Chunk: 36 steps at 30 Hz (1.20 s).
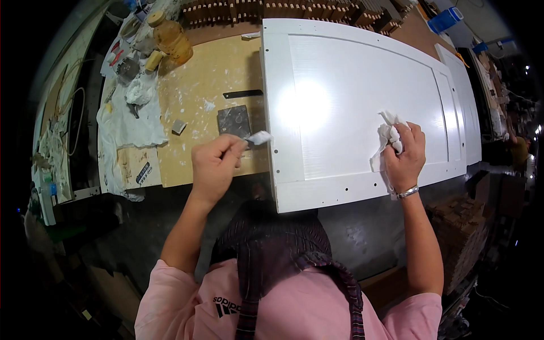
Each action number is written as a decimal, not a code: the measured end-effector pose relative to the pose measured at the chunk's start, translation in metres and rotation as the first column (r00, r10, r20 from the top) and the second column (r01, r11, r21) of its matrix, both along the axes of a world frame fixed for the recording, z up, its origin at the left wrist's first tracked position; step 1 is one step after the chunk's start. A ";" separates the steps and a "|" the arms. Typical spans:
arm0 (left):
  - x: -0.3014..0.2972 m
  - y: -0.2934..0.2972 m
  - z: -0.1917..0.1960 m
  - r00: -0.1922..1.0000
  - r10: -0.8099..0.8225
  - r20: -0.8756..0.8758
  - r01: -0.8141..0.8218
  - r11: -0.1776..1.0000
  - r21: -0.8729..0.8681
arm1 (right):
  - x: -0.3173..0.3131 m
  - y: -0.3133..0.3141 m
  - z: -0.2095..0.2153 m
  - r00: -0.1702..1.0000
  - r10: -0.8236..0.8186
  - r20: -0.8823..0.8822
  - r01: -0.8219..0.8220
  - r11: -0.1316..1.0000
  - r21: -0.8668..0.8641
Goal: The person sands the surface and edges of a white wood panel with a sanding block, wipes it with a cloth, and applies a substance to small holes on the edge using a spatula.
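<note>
A large white framed panel [362, 73], like a cabinet door, lies across the table, with small dark holes along its border and a bright light reflection. My left hand [212, 167] is closed on a small putty knife [259, 137], whose blade carries white paste close to the panel's left edge. Most of its handle is hidden in my fingers. On the right part of the panel, my right hand [406, 156] grips a crumpled white cloth [378, 156] and presses it against the surface. A grey square plate [234, 120] lies just beyond my left hand.
The yellowish board [192, 90] is spotted with white and holds a dark flat strip [242, 94] and a small grey block [178, 126]. At the back left stand an amber jar [171, 41] and a paste-covered white sheet [127, 122]. Stacked brown strips [317, 12] line the far side.
</note>
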State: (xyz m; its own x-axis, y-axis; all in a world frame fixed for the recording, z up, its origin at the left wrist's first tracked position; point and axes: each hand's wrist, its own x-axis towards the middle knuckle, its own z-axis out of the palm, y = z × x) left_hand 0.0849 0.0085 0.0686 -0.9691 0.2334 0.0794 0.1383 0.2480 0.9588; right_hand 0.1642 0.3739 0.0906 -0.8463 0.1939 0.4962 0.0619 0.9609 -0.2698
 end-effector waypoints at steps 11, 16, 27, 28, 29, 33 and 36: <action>0.001 0.007 -0.003 0.983 -0.017 -0.181 0.002 0.997 -0.081 | 0.001 -0.002 0.003 1.000 -0.002 -0.007 0.001 1.000 -0.009; -0.005 0.004 -0.002 0.924 0.032 -0.382 -0.103 0.981 -0.167 | 0.002 0.000 0.002 1.000 0.003 -0.009 -0.003 1.000 0.003; -0.001 0.001 0.001 0.833 -0.115 -0.541 -0.047 0.960 -0.277 | 0.002 -0.001 0.002 1.000 0.003 -0.006 -0.003 1.000 -0.006; -0.002 0.002 0.000 0.833 -0.116 -0.542 -0.046 0.960 -0.277 | 0.002 0.000 0.003 1.000 0.002 -0.008 -0.002 1.000 -0.002; -0.002 0.003 -0.001 0.852 -0.099 -0.514 -0.058 0.958 -0.281 | 0.002 -0.001 0.004 1.000 0.004 -0.010 -0.004 1.000 0.001; -0.013 0.002 -0.007 0.897 0.009 -0.443 -0.093 0.982 -0.167 | 0.001 -0.001 0.005 1.000 0.010 -0.015 -0.009 1.000 0.010; -0.009 0.006 -0.006 0.967 0.017 -0.253 -0.036 0.997 -0.072 | 0.002 -0.002 0.004 1.000 0.007 -0.002 -0.007 1.000 -0.006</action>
